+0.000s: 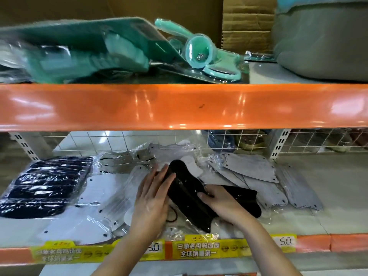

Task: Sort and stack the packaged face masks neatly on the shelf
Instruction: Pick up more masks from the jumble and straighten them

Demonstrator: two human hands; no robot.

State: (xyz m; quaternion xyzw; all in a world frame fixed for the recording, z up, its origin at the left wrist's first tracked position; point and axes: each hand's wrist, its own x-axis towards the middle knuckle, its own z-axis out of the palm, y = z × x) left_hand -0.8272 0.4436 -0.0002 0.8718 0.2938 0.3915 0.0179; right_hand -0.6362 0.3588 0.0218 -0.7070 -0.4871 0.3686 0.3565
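Black mask packs (191,194) are what both hands are on right now, sitting roughly mid-shelf on the lower shelf (328,196), on top of a mess of clear-wrapped packs. Left hand (153,198) has its fingers laid out pretty straight against the left side of the upper black pack, more pressing and steadying than gripping. Right hand (223,202) is curled over the middle of the black packs, thumb and fingers closing on the plastic, so that one is actually holding. A thin black ear loop pokes out under the packs near the left wrist.

Moving out from there: just left of the hands is a spread of white mask packs (95,198), overlapping each other and not lined up at all. Further left, a neater pile of dark navy mask packs (45,186) sits near the shelf's left end. To the right of the hands there's a fanned-out bunch of grey mask packs (256,176), sliding over each other, and a few more pale ones behind the hands against the white wire grid (229,140).

Along the front edge of the shelf runs a yellow price strip (199,250) with Chinese text, and a tag reading 5.0 off to the right. Above everything is the big orange beam (179,106), and on the upper level some teal packaged items (89,50), a cardboard box (247,22) and a grey bundle (322,40).
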